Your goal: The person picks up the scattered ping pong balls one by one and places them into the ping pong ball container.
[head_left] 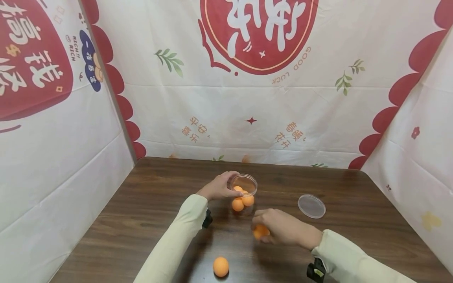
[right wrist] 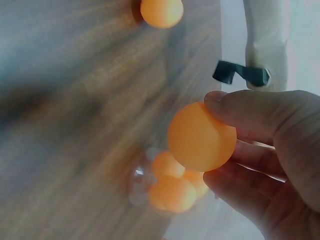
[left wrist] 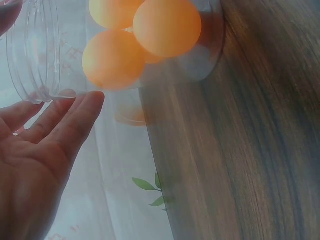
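Note:
A clear plastic jar stands lidless on the table with several orange ping-pong balls inside. My left hand grips it near the rim, thumb in front and fingers around the far side. In the left wrist view those fingers touch the jar's neck, above the balls. Just right of the jar and lower, my right hand pinches another orange ping-pong ball between thumb and fingers. That ball is outside the jar. One loose ping-pong ball lies on the table near the front, between my forearms.
A round clear lid lies flat on the table, right of the jar and beyond my right hand. The dark wooden table meets white printed cloth at the back, with more cloth along both sides.

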Demonstrator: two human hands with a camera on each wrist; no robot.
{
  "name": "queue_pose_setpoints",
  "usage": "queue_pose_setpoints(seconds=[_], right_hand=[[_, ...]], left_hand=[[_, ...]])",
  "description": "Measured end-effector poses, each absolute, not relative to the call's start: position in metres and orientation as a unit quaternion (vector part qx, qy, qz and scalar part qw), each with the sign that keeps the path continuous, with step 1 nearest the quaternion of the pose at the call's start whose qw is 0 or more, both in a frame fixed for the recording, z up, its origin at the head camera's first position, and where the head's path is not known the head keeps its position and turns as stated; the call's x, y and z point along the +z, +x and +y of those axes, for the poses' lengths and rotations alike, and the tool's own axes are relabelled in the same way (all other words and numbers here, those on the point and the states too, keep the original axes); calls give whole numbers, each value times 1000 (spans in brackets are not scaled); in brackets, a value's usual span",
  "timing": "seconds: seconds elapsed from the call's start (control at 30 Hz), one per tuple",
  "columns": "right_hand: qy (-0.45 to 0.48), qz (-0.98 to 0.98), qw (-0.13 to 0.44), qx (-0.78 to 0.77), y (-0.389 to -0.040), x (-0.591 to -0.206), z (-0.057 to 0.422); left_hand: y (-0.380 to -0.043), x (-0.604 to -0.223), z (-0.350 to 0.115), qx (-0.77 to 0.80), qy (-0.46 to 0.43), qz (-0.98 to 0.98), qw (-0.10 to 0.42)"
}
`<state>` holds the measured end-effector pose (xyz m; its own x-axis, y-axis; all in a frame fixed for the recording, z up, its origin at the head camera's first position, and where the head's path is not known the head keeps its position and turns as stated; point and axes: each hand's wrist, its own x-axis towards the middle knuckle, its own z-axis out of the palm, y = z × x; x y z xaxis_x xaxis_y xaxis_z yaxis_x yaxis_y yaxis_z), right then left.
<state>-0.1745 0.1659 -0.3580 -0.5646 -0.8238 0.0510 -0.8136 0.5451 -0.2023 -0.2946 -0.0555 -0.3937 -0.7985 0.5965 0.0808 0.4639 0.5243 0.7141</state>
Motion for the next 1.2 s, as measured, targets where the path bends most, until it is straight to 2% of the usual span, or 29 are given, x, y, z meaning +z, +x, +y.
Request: queue_pose_setpoints(seconds=[0.2,0.7,1.2], right_hand=[[-449,888,29,-97,-189,-348,165],[-422,899,-39,-112,-228,-322,172],[-419,899,-70,-110,-269,-320,159]], left_hand=[[-296,-394,-54,376,309,870,83],[-296,-395,-53,387,304,866,86],[-298,-394,-56,395,298,863,107]])
